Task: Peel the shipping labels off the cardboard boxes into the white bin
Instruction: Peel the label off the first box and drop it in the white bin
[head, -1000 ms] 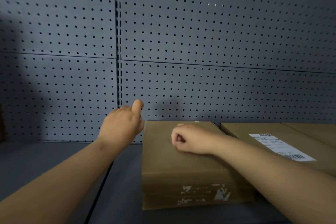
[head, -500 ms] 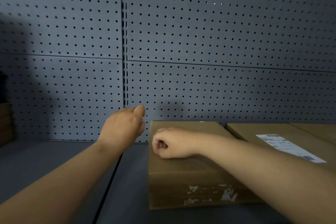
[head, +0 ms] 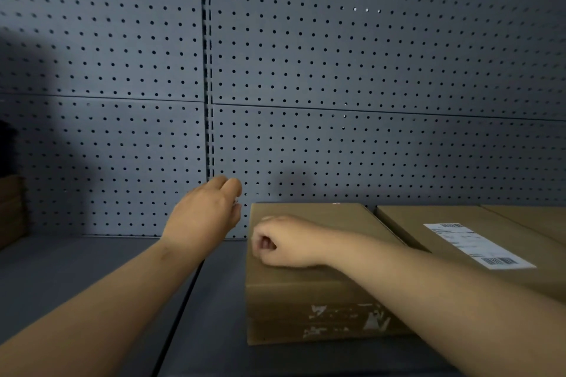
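The left hand (head: pixel 203 217) is raised just left of the near cardboard box (head: pixel 309 281), with its fingers drawn together at the tips near the box's far left corner. A small pale scrap seems to sit between the fingertips, but it is too small and blurred to say what it is, so whether the hand holds anything cannot be told. The right hand (head: pixel 286 242) rests on top of the near cardboard box close to its left edge, curled into a loose fist, knuckles facing left, with nothing visible inside it; its forearm lies across the box top.

In the head view, the near cardboard box stands on a dark grey shelf (head: pixel 92 266). Its top shows bare cardboard, and its front face carries torn white label remnants (head: pixel 346 320). Just beside it on the right, with a narrow gap between, lies a second cardboard box (head: pixel 428 223), with a whole white shipping label (head: pixel 477 245) stuck flat on its top, barcode toward the near end. A further box edge shows at the far right. Behind everything stands a grey pegboard wall (head: pixel 337 70). At the far left edge a brown cardboard stack (head: pixel 10 208) is partly in view.
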